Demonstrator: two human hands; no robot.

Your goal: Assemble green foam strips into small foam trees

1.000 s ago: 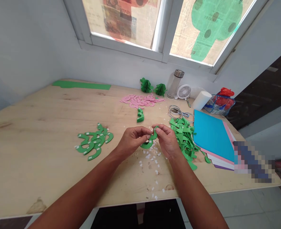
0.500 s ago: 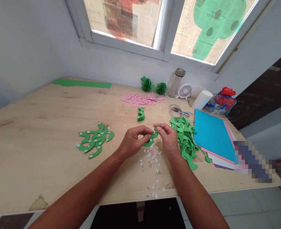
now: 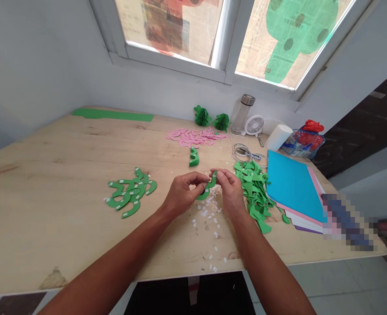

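Observation:
Between my hands is a curved green paper cutout [image 3: 203, 196] with small white tape pieces on it, held over the table. My left hand [image 3: 187, 191] pinches it from the left side, and my right hand [image 3: 229, 186] grips its upper right end between thumb and fingers. White paper bits [image 3: 209, 209] lie scattered below. To the left rests a loose pile of curved green cutouts [image 3: 131, 192] bearing white tabs. Beyond my hands stands a small stack of folded wavy green cutouts [image 3: 194, 157].
Green scraps [image 3: 255, 192] heap right of my right hand, beside scissors [image 3: 242, 152] and coloured paper sheets [image 3: 295, 183]. Pink cutouts [image 3: 196, 137], green paper ornaments [image 3: 202, 116], a bottle [image 3: 243, 114], a small fan [image 3: 254, 125] and a white roll [image 3: 279, 137] stand farther back.
The green cutout's right end has turned slightly, so a white tab near my right thumb now shows. Both hands have barely moved and keep hold of it.

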